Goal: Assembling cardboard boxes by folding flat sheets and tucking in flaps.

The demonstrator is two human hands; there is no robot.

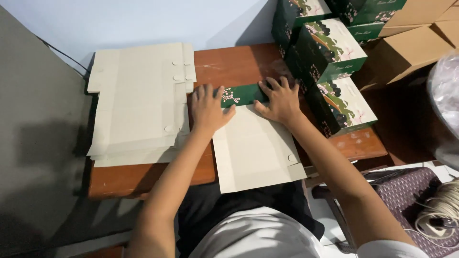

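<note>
A flat cardboard box blank (pixel 256 148) lies grey side up on the brown wooden table (pixel 229 64), overhanging its near edge. Its far flap (pixel 241 94), green with pink blossoms, is folded up and over. My left hand (pixel 208 109) presses flat on the left end of that fold, fingers spread. The right end of the flap is under my right hand (pixel 281 101), which also has its fingers spread. Neither hand grips anything; both push down on the card.
A stack of unfolded grey box blanks (pixel 138 100) fills the table's left side. Several assembled green flowered boxes (pixel 332 52) are stacked at the right. Brown cartons (pixel 411 48) stand behind them. A woven purple stool (pixel 411 196) with coiled cord (pixel 444 205) sits lower right.
</note>
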